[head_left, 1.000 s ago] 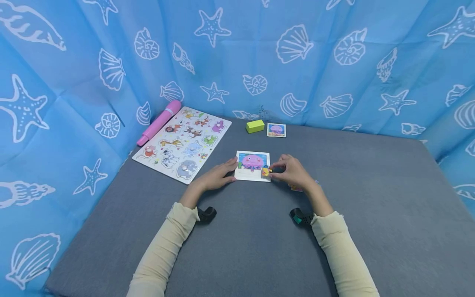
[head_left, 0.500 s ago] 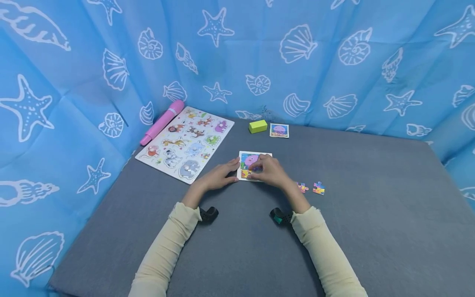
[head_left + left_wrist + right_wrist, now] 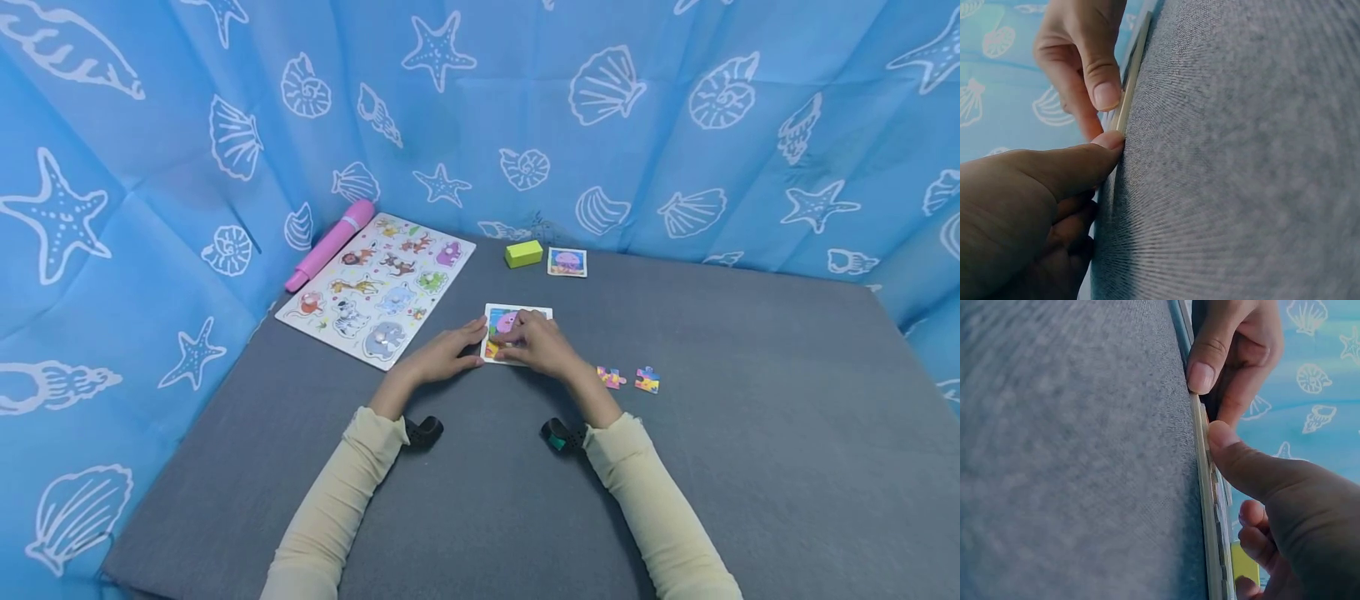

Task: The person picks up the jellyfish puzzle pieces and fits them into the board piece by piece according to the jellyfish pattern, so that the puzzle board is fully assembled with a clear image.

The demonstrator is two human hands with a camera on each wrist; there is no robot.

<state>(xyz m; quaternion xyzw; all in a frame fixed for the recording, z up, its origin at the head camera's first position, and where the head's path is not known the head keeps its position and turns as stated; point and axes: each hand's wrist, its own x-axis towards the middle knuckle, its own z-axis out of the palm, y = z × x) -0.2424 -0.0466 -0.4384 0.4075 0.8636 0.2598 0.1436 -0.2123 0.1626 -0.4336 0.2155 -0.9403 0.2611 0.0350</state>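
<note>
Where the two hands meet: ctr of head view, at a white-rimmed puzzle tray [image 3: 521, 306], flat on the grey worktop [image 3: 480, 508].
L hand [image 3: 447, 350]: thumb + fingertips against tray's L edge; grip apart, thumb tip at lower corner, fingertips higher up.
R hand [image 3: 551, 346]: over tray from its R side; thumb + index bent down onto a yellow pc [image 3: 492, 349], lower L of tray; can't tell if grip is clamped on it or only presses.
Tray picture: pink sea creature [image 3: 506, 322], partly hidden under R hand.
Loose pcs: two, R of ctr, near R forearm, apart from each other; inner pc [image 3: 612, 377], outer pc [image 3: 647, 380].
Small card [image 3: 567, 262]: upper ctr, w/ a pink creature too; yellow-green block [image 3: 523, 254] just beside it, to L.
Animal board [image 3: 321, 283]: upper L of ctr, white, set at a slant; pink tube [image 3: 330, 246] along its L edge.
Sleeves [image 3: 318, 517]: pale, from bottom edge; black wrist device [image 3: 425, 432] by L cuff.
Backdrop: blue curtain [image 3: 483, 108], white shells + starfish, across top & L.
Wrist views: tray seen edge-on, thumbs of both hands at it.
</note>
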